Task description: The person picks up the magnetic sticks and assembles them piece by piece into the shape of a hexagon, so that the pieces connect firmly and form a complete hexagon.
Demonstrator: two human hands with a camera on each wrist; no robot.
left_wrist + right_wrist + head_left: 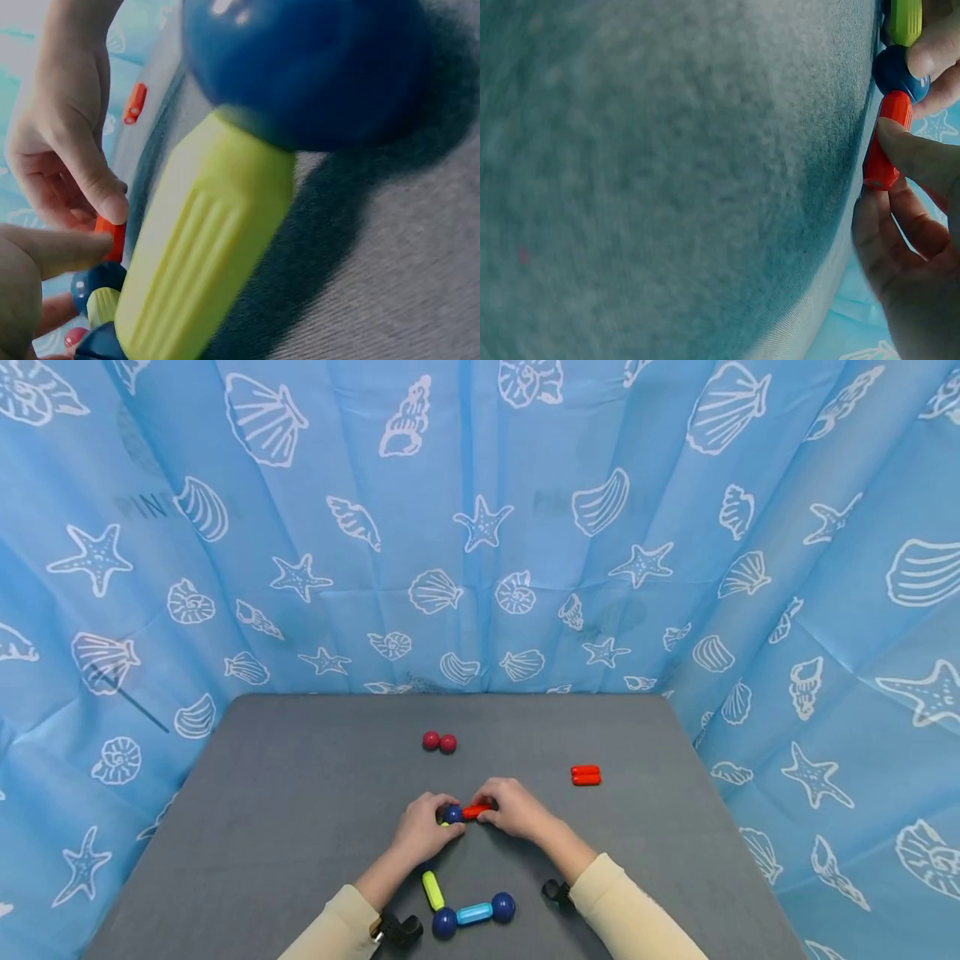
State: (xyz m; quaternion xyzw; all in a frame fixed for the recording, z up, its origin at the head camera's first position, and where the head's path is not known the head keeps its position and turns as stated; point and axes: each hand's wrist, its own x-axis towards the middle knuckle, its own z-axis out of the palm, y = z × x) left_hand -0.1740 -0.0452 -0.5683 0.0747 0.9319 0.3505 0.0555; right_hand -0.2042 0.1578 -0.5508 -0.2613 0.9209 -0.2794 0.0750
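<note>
My right hand [513,810] pinches a red ridged rod [889,139] between thumb and fingers. The rod's far end meets a dark blue ball [901,73], which my left hand [424,831] holds with its thumb and fingers. A yellow-green rod [907,21] extends from that ball on its other side, partly hidden by the left hand. Nearer in the head view, another yellow-green rod [432,891] reaches a blue ball [445,923]. From there a light blue rod [475,914] runs to a further blue ball [503,907].
Two dark red balls [439,742] sit side by side farther back on the grey table [315,777]. A pair of red rods [586,780] lies to the right. Behind the table hangs a blue curtain [480,468] with white shell prints.
</note>
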